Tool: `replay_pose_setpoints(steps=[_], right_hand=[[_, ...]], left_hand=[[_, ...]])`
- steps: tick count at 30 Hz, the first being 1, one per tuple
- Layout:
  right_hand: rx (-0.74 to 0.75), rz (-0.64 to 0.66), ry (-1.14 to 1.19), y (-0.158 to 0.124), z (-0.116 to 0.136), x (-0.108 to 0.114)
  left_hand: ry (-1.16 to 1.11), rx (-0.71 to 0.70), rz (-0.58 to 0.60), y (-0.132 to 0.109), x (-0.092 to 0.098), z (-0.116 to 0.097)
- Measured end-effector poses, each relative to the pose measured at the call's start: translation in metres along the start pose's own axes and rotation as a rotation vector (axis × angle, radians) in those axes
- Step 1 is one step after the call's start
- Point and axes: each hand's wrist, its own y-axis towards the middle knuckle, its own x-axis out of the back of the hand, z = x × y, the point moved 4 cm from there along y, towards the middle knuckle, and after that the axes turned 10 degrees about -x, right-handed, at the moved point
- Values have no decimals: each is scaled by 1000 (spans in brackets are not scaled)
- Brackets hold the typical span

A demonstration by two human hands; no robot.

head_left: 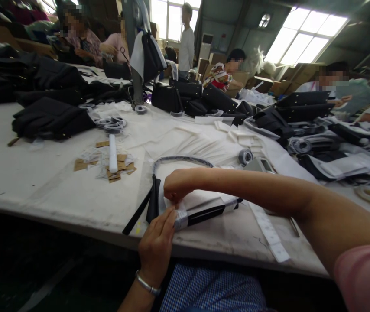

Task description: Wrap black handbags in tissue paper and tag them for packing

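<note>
Bag [208, 215] in hand at the near edge of the tabletop [42, 160]

The bag lies flat just in front of the person, black with white material over it, a clear-wrapped handle [181, 160] arching away on its far side. A black strap [137, 212] slants from its left end toward the front edge.

The left hand [157, 238], with a silver bracelet [147, 284] at the wrist, holds the bag's near side, fingers straight and close together. The right hand [177, 186] reaches across from the right, curled almost into a fist, its fingertips beside the left ones — whether it pinches anything I cannot tell, as its own knuckles hide the spot.

Left of the bag, a white stick [112, 154] lies across small brown cards [120, 168]. To the right, near the forearm, sits a dark roll [245, 157]; a long white strip [269, 234] runs out from under the arm toward the front edge. Farther back are heaps of black bags [51, 117] — more to the right — with several people at work behind. A blue checked cloth [211, 286] covers the lap.
</note>
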Motion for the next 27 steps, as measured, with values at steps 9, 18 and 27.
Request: replay_pose_setpoints(steps=[9, 18, 27], right_hand=[[33, 116, 120, 17, -7, 2], [-73, -103, 134, 19, -45, 2], [-206, 71, 447, 45, -78, -16]], left_hand=[[-78, -30, -47, 3, 2, -1], [-122, -5, -62, 2, 0, -2], [-142, 22, -73, 3, -1, -2]])
